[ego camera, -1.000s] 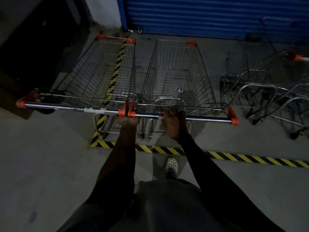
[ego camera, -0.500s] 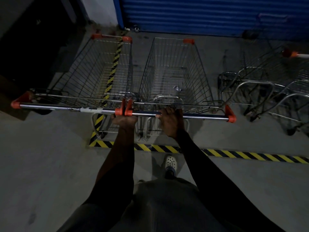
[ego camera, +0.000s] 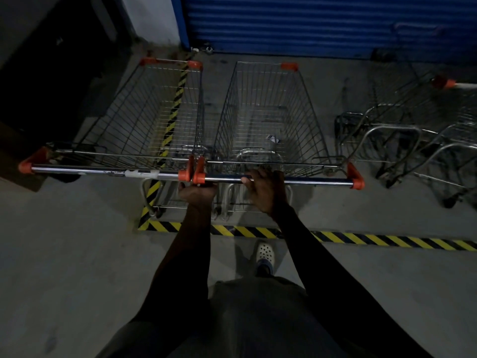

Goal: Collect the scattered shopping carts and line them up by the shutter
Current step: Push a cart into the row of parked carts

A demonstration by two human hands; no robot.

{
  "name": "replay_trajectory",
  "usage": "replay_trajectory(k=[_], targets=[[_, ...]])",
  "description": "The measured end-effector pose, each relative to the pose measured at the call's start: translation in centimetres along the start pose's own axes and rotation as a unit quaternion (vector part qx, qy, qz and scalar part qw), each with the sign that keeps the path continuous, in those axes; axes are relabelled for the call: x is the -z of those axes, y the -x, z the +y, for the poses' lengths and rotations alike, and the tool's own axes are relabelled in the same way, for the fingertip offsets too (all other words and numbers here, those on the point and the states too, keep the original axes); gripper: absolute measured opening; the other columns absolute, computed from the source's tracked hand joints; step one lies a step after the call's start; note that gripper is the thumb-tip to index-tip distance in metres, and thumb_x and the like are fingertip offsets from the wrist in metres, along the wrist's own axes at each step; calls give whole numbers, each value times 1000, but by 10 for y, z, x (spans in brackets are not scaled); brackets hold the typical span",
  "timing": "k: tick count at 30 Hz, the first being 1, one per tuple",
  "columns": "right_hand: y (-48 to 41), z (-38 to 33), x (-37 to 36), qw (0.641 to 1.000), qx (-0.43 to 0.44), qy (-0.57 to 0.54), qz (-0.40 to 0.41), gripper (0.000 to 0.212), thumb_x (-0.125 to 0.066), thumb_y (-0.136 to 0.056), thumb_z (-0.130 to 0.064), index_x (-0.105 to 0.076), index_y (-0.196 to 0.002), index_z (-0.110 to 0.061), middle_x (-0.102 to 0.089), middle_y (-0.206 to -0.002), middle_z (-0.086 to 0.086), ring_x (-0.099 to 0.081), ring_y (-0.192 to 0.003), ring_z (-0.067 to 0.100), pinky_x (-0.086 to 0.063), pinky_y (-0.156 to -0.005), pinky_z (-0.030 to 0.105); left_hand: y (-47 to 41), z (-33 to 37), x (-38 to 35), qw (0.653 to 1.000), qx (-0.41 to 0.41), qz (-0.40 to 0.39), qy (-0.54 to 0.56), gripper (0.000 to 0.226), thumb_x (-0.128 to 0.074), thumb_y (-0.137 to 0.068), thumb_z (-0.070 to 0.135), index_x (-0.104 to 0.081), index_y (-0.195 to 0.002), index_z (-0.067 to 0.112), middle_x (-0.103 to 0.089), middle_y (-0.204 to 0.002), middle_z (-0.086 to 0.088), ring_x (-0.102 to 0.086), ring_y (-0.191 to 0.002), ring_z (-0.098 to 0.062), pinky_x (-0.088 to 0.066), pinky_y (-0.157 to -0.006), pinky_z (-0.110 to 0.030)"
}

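Hardly anything moved: left cart (ego camera: pixel 144 120) & right cart (ego camera: pixel 268 112) sit side by side, noses near shutter (ego camera: pixel 309 21). L hand (ego camera: pixel 197 193) grips right cart's bar (ego camera: pixel 317 180) at orange end; R hand (ego camera: pixel 265 195) has fingers curled over it.

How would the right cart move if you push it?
It probably rolls easily: the right cart stands on flat concrete floor. Likely light for its size: its wire basket holds only a small scrap. The steel handle looks stiff.
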State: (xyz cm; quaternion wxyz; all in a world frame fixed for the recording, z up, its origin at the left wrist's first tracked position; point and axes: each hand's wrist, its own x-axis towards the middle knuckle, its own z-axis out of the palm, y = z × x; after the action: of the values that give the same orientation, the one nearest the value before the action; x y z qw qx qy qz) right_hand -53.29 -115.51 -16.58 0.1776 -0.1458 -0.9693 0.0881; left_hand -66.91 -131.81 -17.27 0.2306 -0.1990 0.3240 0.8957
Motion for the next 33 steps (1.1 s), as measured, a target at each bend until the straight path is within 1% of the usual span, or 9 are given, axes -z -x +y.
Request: replay_trajectory(k=[1, 3, 8, 13, 18, 22, 26, 29, 33], targets=[[1, 1, 0, 1000, -7, -9, -1, 41, -42, -103, -46, -73, -107, -21, -71, -109, 3, -67, -96, 32, -44, -89, 47, 11, 4, -11, 999, -4, 29, 41, 51, -64, -84, 62, -77, -113, 23, -77, -111, -4, -72, -107, -24, -45, -102, -44], [2, 1, -1, 1000, -11, -15, 6, 42, -41, -103, -49, -73, -107, -22, -71, -108, 2, -66, -97, 31, -42, -90, 46, 8, 0, -16, 992, 13, 53, 113, 56, -28, -101, 50, -73, -108, 16, -79, -89, -10, -76, -89, -32, -46, -89, -46], [2, 2, -4, 1000, -12, -17, 14, 43, -41, -104, -50, -74, -107, -22, -71, -106, 2, -65, -99, 32, -41, -91, 45, 11, 4, -21, 990, 19, 26, 136, 74, -21, -99, 51, -82, -80, 14, -78, -85, -12, -75, -85, -34, -40, -101, -51], [2, 3, -6, 1000, -10, -7, 26, 42, -41, -105, -49, -73, -109, -22, -70, -104, 2, -64, -99, 31, -40, -90, 45, 9, -2, -20, 985, 10, -15, 169, 67, -22, -97, 51, -76, -94, 11, -77, -82, -14, -76, -81, -34, -38, -105, -46], [0, 4, -5, 999, -11, -3, 35, 40, -42, -104, -49, -73, -107, -23, -69, -101, 0, -64, -97, 30, -40, -89, 44, 13, -2, -25, 991, 1, 11, 133, 64, -20, -100, 50, -71, -101, 12, -76, -81, -15, -70, -85, -32, -44, -85, -38], [-2, 5, -7, 1000, -17, 2, 25, 45, -39, -105, -52, -73, -106, -23, -70, -100, 0, -64, -97, 30, -41, -89, 45, 8, -2, -25, 989, 8, 21, 144, 64, -21, -100, 50, -72, -102, 11, -77, -86, -18, -64, -99, -36, -37, -108, -49], [-1, 7, -9, 1000, -15, 10, 18, 48, -36, -106, -53, -72, -105, -22, -69, -99, 2, -63, -97, 30, -41, -89, 45, 0, -6, -16, 986, 10, 4, 164, 65, -27, -99, 48, -78, -94, 8, -75, -97, -23, -63, -109, -40, -30, -116, -53], [-1, 7, -9, 1000, -16, 11, 12, 48, -36, -105, -53, -72, -107, -23, -69, -103, 1, -63, -101, 30, -40, -90, 45, -7, -8, -11, 987, 17, 12, 161, 67, -27, -99, 50, -78, -98, 8, -71, -114, -25, -55, -132, -44, -27, -121, -57], [-1, 6, -8, 1000, -19, 15, 5, 50, -35, -104, -54, -73, -109, -21, -71, -107, 3, -63, -104, 32, -39, -91, 45, -18, -9, -7, 984, 16, 36, 173, 61, -32, -96, 49, -76, -105, 7, -56, -146, -19, -57, -131, -43, -30, -119, -59]])
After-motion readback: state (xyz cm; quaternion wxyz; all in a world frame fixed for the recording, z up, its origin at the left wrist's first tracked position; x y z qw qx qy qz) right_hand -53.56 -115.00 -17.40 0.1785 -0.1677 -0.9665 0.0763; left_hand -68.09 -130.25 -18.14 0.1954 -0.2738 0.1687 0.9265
